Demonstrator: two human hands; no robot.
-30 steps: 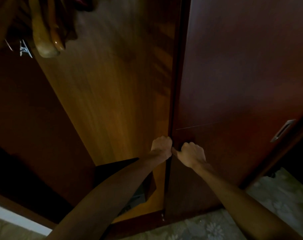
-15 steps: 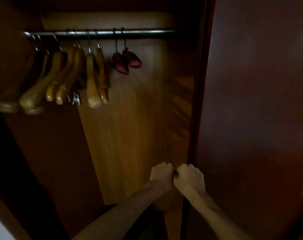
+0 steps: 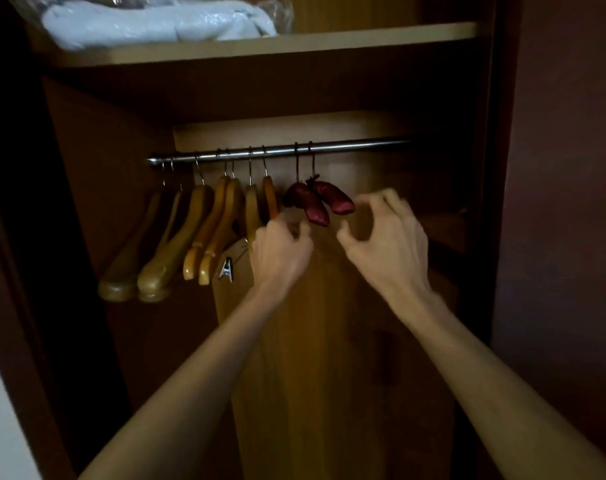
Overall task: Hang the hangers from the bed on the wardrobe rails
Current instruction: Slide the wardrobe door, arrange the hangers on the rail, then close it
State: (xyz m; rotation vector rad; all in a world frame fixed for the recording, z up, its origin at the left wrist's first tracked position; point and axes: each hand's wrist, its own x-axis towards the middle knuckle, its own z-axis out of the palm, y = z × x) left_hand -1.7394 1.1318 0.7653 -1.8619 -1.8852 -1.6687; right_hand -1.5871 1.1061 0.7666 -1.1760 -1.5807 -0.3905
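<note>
The left hand (image 3: 281, 251) is blurred; its fingertips are hidden against the wooden hangers (image 3: 204, 233), so its grip cannot be told. The right hand (image 3: 386, 244) is raised with fingers loosely spread, holding nothing. The hangers are hung on the rail (image 3: 357, 146), beside two maroon padded hangers (image 3: 317, 202). A bagged blanket (image 3: 156, 22) is cut off above the shelf (image 3: 294, 45).

Dim brown wardrobe (image 3: 86, 202); shelf (image 3: 294, 43) above holds bagged linen (image 3: 149, 22).

We see the rail (image 3: 357, 145) bare to the right of the two red padded hangers (image 3: 317, 202); wooden hangers (image 3: 204, 230) crowd its left half, and the shelf (image 3: 260, 46) closes overhead.
</note>
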